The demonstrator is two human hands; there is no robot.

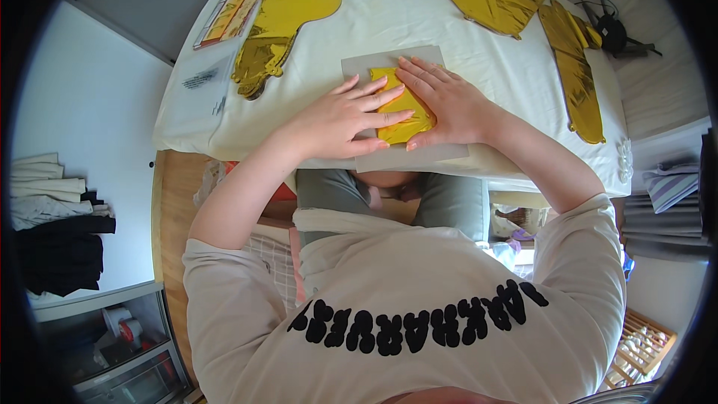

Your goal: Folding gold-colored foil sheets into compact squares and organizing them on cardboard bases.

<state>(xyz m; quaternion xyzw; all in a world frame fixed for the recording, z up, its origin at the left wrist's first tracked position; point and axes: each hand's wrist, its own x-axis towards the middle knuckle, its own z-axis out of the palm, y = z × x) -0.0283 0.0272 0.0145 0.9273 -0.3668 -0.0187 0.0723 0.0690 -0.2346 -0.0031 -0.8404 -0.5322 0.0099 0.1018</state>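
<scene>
A gold foil sheet folded into a small flat packet [404,131] lies on a grey board [432,53] near the table's front edge. It looks like a deflated foil balloon. My left hand [357,117] rests on its left side, fingers spread across the foil. From the right, my right hand [455,105] lies flat over the packet's right edge, with its fingertips near the top and its thumb by the lower edge. Both hands press down with fingers stretched out, gripping nothing. Part of the packet is hidden under them.
More flat gold foil shapes lie on the white-covered table [359,22]: one at the far left [299,1], one at the far right [486,1], one along the right side [576,78]. A clear plastic bag [200,88], a printed packet [230,15] and a black stand-like object [615,33] lie around.
</scene>
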